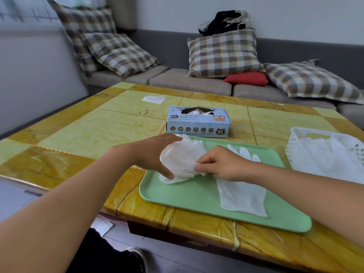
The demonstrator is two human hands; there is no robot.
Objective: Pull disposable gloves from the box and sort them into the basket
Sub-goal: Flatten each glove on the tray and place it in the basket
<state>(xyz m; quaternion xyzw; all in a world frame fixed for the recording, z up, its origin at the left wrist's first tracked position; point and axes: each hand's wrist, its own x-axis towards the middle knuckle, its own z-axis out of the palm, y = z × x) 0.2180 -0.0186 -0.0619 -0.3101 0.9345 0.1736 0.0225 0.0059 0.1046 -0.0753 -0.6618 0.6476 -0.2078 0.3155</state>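
Glove (182, 159) in both hands, crumpled.

A grey corner sofa (189, 79) runs along pale walls (295, 14), stacked with plaid cushions (222, 54), one red cushion (247, 78) and a heap of dark clothing (224, 21). In front stands a glossy yellow marbled counter (94, 131). Grey floor (177, 257) shows below its edge.

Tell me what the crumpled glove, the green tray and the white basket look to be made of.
Crumpled glove: thin translucent white film, probably plastic or nitrile; it wrinkles finely in both hands' grip.
Green tray: looks like moulded plastic, matte pastel finish, rounded raised rim.
White basket: seemingly rigid plastic; its walls are pierced with a regular grid of holes.
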